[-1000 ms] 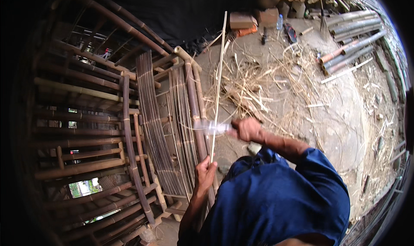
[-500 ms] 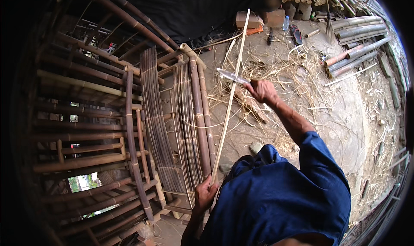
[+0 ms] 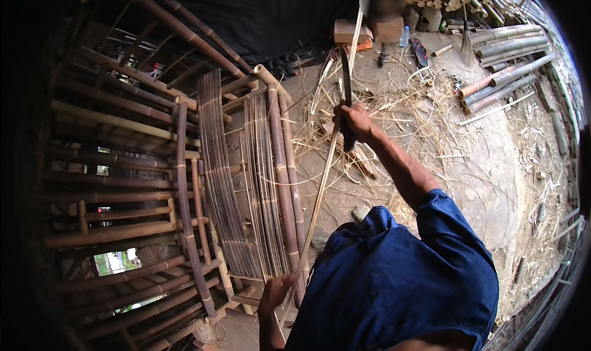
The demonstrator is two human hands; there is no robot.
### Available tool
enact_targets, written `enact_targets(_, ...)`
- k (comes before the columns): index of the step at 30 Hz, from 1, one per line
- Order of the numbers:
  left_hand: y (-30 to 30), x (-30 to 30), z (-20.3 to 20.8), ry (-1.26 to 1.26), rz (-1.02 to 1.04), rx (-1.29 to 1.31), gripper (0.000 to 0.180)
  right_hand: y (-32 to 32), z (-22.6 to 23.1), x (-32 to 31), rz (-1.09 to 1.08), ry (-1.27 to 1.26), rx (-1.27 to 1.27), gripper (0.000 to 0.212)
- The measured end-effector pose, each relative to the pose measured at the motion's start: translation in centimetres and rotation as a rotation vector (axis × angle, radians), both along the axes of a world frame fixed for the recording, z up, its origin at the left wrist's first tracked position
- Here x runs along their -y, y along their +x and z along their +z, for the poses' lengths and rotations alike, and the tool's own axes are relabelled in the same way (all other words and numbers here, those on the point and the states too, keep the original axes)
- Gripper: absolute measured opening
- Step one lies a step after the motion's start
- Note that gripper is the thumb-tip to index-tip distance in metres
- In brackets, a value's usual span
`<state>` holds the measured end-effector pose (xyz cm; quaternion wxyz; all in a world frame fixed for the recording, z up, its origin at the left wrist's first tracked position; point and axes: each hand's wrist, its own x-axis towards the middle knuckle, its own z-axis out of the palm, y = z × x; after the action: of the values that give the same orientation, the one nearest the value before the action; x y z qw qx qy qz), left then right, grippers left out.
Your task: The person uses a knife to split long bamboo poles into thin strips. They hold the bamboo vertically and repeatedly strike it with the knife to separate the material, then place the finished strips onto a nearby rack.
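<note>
A long, pale bamboo strip (image 3: 322, 188) runs from the far side down past my left side. My right hand (image 3: 356, 121) is closed around a long-bladed knife, and its fingers also meet the strip. The dark knife blade (image 3: 346, 74) points away from me, lying along the strip's right side, while the handle end sticks out below the hand. Low on the left, my left hand (image 3: 276, 294) has its fingers curled at the near part of the strip; shadow partly hides the grip.
Dark bamboo slat panels (image 3: 229, 185) and a bamboo frame (image 3: 126, 228) stand at my left. Shavings (image 3: 406, 111) litter the floor ahead. Bamboo poles (image 3: 508, 80) lie at the far right, near a broom (image 3: 466, 46). A cardboard box (image 3: 352, 32) and bottle (image 3: 404, 37) are farther off.
The knife has swung from pointing left to pointing away from me. My right hand has shifted slightly left onto the strip. My left hand has moved lower and left along the strip.
</note>
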<state>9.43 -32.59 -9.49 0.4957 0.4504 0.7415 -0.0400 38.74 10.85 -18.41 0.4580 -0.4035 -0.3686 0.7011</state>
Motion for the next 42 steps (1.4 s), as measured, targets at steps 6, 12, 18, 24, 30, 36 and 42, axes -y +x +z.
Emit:
enact_targets(6, 4.3, -16.2, -3.6, 0.652, 0.321, 0.635, 0.053, -10.6, 1.2, 11.2, 0.148, 0.082, 0.043, 0.027)
enact_targets(12, 6.1, -16.7, -2.5, 0.689, 0.651, 0.671, 0.034, -7.1, 6.8, 13.6, 0.355, 0.675, 1.039, 0.075)
enact_targets(18, 4.7, -14.9, -2.8, 0.882, 0.519, 0.502, 0.035, -6.6, 5.3, 12.6, 0.409, 1.134, 1.049, 0.062)
enact_targets(24, 3.4, -11.4, 1.3, 0.891, 0.438, 0.325, 0.034, -8.7, 3.7, 6.0, 0.193, 0.813, 1.386, 0.065)
enact_targets(30, 2.9, -5.0, 0.9, 0.784, 0.525, 0.434, 0.034, -9.0, 5.6, 7.6, 0.227, 1.136, 1.214, 0.066)
enact_targets(36, 2.6, -0.7, 1.7, 0.763, 0.356, 0.243, 0.033, -5.9, 1.7, 0.2, -0.101, 0.984, 1.279, 0.069)
enact_targets(42, 0.5, 6.1, 6.9, 0.500, 0.466, 0.254, 0.026, -1.7, 4.4, -5.8, -0.056, 0.690, 1.452, 0.085)
